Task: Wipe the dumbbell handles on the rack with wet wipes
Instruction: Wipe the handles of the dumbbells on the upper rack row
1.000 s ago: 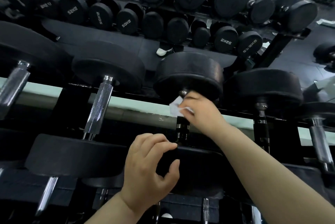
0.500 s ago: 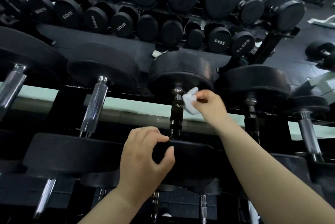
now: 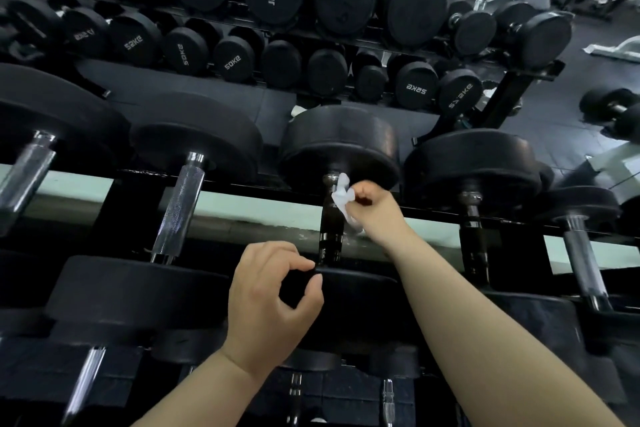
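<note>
— Fingers of the right hand (image 3: 375, 207) pinch a crumpled wet wipe (image 3: 343, 196), pressed to the right side of the dark handle (image 3: 330, 219) near its far collar; would that thin grip last?

— Probably not under a hard rub; the wipe is bunched small, so it could slip out of the pinch and drop behind the rack rail (image 3: 242, 215); it also meets only one side of the handle, so the left and under faces may stay dirty unless the person wraps it round.

— And the left hand (image 3: 273, 291)?

— Curled, thumb and forefinger nearly closed at the edge of the near weight head (image 3: 356, 291); whether it truly grips that head cannot be told; if it only rests there, the dumbbell might roll in its cradle as the right hand scrubs.

— Further out?

— The chrome handle (image 3: 181, 208) to the left and the dark handle at the right (image 3: 472, 229) sit close by; knuckles could knock the far weight head (image 3: 341, 146) above; many handles appear unwiped, so one small wipe may dry out before the row is done.
</note>
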The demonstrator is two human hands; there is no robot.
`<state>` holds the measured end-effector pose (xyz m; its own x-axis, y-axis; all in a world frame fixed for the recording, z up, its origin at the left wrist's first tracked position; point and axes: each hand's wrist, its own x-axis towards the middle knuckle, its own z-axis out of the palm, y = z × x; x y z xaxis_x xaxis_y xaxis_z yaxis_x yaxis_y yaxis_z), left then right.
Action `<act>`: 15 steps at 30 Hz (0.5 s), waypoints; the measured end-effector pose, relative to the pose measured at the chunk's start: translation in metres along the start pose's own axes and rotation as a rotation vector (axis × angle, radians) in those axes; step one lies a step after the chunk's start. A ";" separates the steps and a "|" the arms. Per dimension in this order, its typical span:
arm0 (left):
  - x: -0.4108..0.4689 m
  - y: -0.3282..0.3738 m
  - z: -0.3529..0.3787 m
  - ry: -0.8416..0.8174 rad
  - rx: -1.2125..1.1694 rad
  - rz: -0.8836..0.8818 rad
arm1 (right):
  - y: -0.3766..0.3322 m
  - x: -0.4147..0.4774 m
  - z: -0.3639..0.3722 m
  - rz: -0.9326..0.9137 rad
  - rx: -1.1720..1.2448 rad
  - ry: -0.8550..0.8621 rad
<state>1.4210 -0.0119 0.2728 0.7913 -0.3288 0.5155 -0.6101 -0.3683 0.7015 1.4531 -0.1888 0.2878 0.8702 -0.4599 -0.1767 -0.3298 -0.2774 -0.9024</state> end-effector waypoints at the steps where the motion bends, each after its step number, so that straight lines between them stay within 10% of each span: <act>1: 0.000 0.000 0.000 0.003 0.000 -0.004 | 0.001 -0.002 0.002 -0.015 -0.004 -0.007; 7: 0.000 0.001 0.000 -0.002 -0.008 -0.016 | 0.012 -0.023 -0.009 -0.046 -0.320 -0.388; 15: 0.000 0.002 -0.001 -0.010 -0.026 -0.024 | 0.008 -0.013 0.004 -0.030 -0.105 -0.011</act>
<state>1.4193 -0.0115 0.2747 0.8049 -0.3291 0.4938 -0.5899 -0.3537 0.7259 1.4408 -0.1820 0.2810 0.8842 -0.4405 -0.1553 -0.3397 -0.3783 -0.8611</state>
